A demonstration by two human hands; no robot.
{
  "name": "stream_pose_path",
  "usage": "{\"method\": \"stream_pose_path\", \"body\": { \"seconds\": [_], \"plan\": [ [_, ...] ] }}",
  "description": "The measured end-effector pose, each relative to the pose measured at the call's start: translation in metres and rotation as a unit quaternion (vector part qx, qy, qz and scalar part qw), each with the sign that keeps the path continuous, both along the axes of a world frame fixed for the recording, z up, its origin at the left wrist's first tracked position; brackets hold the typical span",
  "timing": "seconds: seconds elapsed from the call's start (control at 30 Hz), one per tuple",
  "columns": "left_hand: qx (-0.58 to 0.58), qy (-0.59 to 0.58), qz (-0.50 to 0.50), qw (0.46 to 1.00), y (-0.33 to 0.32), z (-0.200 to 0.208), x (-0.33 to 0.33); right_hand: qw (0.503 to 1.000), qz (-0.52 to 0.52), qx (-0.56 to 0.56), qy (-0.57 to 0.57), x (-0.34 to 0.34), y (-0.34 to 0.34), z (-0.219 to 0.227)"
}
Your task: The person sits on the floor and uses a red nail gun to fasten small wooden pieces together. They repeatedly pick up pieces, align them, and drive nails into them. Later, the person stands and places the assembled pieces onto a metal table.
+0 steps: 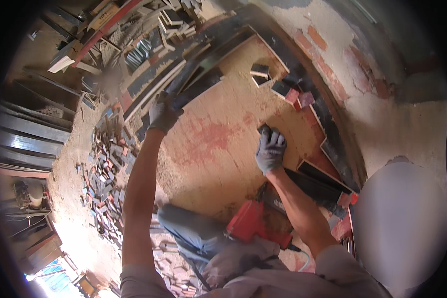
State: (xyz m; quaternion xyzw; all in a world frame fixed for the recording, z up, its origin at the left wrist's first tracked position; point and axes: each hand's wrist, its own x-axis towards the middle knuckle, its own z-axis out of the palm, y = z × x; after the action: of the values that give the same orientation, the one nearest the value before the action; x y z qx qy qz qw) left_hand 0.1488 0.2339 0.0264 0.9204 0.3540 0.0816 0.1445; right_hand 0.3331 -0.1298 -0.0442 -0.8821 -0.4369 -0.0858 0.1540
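A small dark block (264,128) is pinched by the right hand (271,150) over the table's (198,171) right half; the left hand (163,114), its closure not determinable, is laid against a dark strip (199,90) near the left edge. Loose blocks (281,88), apparently unfastened, are scattered toward the far-right corner.

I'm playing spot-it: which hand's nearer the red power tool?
Right. The right hand is beyond the red power tool; the left hand is farther beyond and leftward.

A tan wooden top (228,102) has a red stain (208,135). Small blocks (281,89) and long black pieces (201,89) lie on it.
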Motion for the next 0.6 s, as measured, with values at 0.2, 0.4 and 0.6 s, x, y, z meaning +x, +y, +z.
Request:
{"method": "stream_pose_path", "body": {
  "seconds": [0.2,0.4,0.6],
  "plan": [
    [-0.048,0.052,-0.067,0.995,-0.182,-0.006,-0.087,0.984,0.059,0.134,0.103,0.011,-0.004,0.002],
    [-0.102,0.073,-0.031,0.992,-0.253,-0.014,-0.137,0.894,0.309,0.172,0.274,-0.027,-0.035,0.032],
    [-0.063,-0.076,-0.021,0.995,-0.279,-0.002,-0.086,0.932,0.280,0.095,0.208,-0.071,-0.047,0.051]
  ]
}}
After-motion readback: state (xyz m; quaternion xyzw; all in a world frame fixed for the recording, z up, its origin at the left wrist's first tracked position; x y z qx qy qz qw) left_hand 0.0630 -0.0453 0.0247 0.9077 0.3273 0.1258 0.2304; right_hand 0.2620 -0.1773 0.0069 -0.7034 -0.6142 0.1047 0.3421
